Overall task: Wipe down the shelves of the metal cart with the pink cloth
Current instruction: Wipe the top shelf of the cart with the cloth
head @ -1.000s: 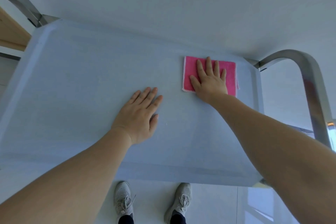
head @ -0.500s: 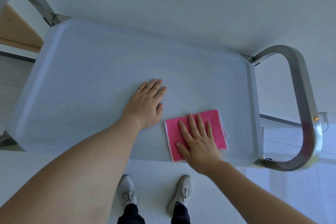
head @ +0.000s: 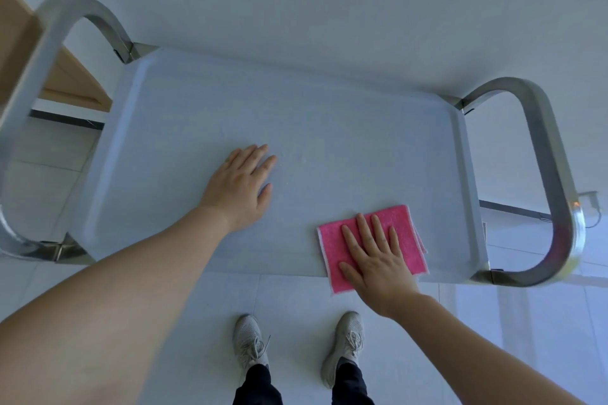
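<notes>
Top shelf [head: 329,128]: spans the metal cart from left to right, with a wall behind it.
Handles: one loop [head: 49,76] at the left end, one [head: 556,181] at the right end.
Left hand [head: 241,189]: flat on the shelf, near its middle.
Cloth [head: 403,233]: at the shelf's near right edge, overhanging it.
Right hand [head: 378,265]: flat on the cloth.
Shoes [head: 250,344]: on the floor in front of the cart.

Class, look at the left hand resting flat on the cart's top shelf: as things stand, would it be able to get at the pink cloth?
Probably yes. The left hand lies flat on the top shelf, with bare shelf between it and the pink cloth. The right hand covers much of the cloth, though.
</notes>
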Demonstrator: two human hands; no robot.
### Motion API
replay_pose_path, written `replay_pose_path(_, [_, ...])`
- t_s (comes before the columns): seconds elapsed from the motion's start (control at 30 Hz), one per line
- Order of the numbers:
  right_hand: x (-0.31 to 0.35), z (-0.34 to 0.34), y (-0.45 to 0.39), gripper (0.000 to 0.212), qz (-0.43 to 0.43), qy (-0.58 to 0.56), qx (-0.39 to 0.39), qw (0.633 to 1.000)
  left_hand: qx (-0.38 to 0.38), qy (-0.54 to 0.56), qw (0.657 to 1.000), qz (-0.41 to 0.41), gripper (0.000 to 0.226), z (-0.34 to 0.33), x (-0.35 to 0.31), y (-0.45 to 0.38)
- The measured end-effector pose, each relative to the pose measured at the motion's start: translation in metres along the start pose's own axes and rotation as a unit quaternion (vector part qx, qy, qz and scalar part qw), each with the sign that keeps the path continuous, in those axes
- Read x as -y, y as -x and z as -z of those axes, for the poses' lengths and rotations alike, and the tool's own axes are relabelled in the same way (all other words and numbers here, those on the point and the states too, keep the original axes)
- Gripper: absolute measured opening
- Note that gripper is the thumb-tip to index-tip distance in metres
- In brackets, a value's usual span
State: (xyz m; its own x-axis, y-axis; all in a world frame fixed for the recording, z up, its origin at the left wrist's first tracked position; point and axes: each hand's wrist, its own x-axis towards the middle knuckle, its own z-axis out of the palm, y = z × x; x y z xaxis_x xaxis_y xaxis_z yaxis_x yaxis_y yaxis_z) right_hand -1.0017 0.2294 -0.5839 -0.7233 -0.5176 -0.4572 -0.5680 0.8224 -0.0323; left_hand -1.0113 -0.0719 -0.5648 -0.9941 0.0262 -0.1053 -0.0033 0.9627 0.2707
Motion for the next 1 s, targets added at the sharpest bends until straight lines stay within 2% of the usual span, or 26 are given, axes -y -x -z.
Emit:
replay_pose_path(0.17, [0.011, 0.002, -0.002, 0.061, -0.013, -0.006, 0.001, 1.000, 0.017, -0.037, 0.998, 0.038, 0.064, 0.005, 0.041, 0.029])
replay_pose_path(0.53, [0.064, 0.007, -0.036, 0.062, 0.040, -0.006, -0.040, 0.998, 0.011, -0.005, 0.999, 0.036, 0.060, -0.006, 0.047, 0.030])
replay_pose_path(0.73, [0.046, 0.018, -0.076, 0.064, 0.033, 0.035, -0.056, 0.997, 0.007, -0.002, 0.999, 0.033, 0.060, -0.006, 0.047, 0.029])
replay_pose_path(1.0, [0.012, 0.066, -0.178, 0.073, -0.019, -0.004, -0.074, 0.997, 0.003, -0.030, 0.999, 0.023, 0.057, -0.011, 0.049, 0.026])
